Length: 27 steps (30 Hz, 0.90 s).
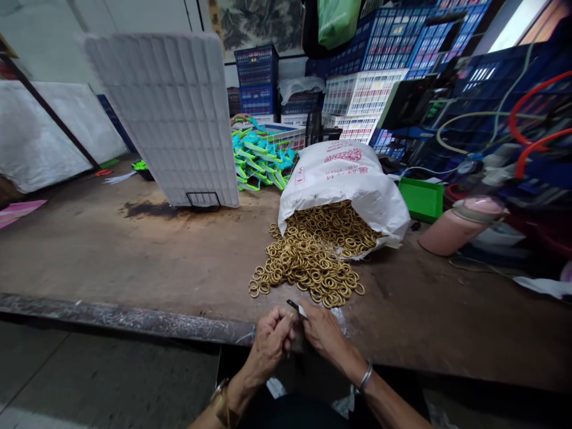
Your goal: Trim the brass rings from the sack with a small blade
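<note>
My left hand (pixel 271 335) is closed in a pinch just past the table's front edge. A tiny yellowish bit shows at its fingertips, too small to name. Close beside it, my right hand (pixel 325 330) is wrapped round a small tool (pixel 292 305) with a dark, narrow end and a pale flat part; most of it is hidden in the fingers. Just beyond both hands lies a heap of gold-coloured rings (pixel 313 268). The rings spill from the mouth of a white woven sack (pixel 339 173) lying on its side with red print.
A white ribbed panel (pixel 170 113) stands upright on the wooden table (pixel 134 256). Behind it are green and turquoise plastic pieces (pixel 259 155) and part of another person's hand (pixel 240 118). To the right are a green tray (pixel 420 199), a pink bottle (pixel 460 229) and stacked crates (pixel 366 95).
</note>
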{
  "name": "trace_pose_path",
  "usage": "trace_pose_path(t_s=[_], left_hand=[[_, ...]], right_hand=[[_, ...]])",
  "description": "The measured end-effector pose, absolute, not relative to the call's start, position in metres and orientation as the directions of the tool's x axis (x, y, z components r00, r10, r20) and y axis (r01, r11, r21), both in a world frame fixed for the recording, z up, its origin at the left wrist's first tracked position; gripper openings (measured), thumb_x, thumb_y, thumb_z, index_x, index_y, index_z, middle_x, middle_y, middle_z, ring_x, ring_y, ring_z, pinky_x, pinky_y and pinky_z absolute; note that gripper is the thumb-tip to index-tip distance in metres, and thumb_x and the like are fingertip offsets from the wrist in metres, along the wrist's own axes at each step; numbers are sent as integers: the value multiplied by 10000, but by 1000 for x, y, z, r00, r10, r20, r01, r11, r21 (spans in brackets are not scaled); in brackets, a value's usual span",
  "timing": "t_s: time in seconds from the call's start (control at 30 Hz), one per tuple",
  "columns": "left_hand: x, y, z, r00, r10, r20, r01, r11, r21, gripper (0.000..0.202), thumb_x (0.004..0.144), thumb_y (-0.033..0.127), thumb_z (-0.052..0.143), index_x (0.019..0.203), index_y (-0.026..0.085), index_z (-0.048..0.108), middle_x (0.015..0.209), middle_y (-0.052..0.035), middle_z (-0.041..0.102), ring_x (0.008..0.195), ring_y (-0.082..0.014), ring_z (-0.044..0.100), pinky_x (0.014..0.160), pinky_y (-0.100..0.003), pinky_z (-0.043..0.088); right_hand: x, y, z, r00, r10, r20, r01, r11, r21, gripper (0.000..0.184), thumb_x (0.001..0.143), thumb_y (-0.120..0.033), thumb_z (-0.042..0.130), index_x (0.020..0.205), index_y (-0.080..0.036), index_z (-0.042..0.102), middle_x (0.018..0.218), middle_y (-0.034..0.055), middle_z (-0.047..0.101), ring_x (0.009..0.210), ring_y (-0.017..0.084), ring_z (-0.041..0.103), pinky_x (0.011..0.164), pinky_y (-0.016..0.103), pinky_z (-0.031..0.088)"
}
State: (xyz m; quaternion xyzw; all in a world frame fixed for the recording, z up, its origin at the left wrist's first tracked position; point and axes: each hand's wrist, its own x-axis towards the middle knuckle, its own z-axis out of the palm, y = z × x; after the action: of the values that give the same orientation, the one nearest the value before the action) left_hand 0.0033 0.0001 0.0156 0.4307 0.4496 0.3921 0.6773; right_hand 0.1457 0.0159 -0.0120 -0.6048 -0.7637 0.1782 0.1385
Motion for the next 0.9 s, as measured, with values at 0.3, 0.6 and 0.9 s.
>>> trace_pose_path(t_s=[0.3, 0.6, 0.9], left_hand=[[-7, -3, 3, 350, 880, -321, -517, 467, 717, 243, 717, 356, 598, 734, 125, 523, 796, -64, 590, 616, -113, 561, 441, -184, 407], [-19, 3, -3, 375, 851, -368, -642, 525, 558, 158, 751, 288, 527, 781, 135, 550, 634, -21, 566, 514, -105, 527, 413, -196, 388], [-16, 8, -4, 336, 836, -434, -622, 543, 563, 221, 706, 318, 596, 637, 133, 498, 644, -13, 546, 545, -94, 516, 440, -193, 373]], right_hand=[[132, 53, 2, -155, 977, 147, 886, 203, -416, 292, 691, -67, 388, 943, -166, 498, 683, 20, 589, 607, 130, 525, 554, 215, 279], [104, 90, -1, -83, 990, 113, 958, 110, -265, 153, 782, -178, 428, 917, -209, 494, 673, 24, 624, 586, 137, 564, 517, 222, 230], [132, 75, -13, -38, 991, 129, 851, 100, -516, 112, 745, -190, 412, 699, -200, 514, 533, -33, 488, 489, 95, 410, 490, 205, 222]])
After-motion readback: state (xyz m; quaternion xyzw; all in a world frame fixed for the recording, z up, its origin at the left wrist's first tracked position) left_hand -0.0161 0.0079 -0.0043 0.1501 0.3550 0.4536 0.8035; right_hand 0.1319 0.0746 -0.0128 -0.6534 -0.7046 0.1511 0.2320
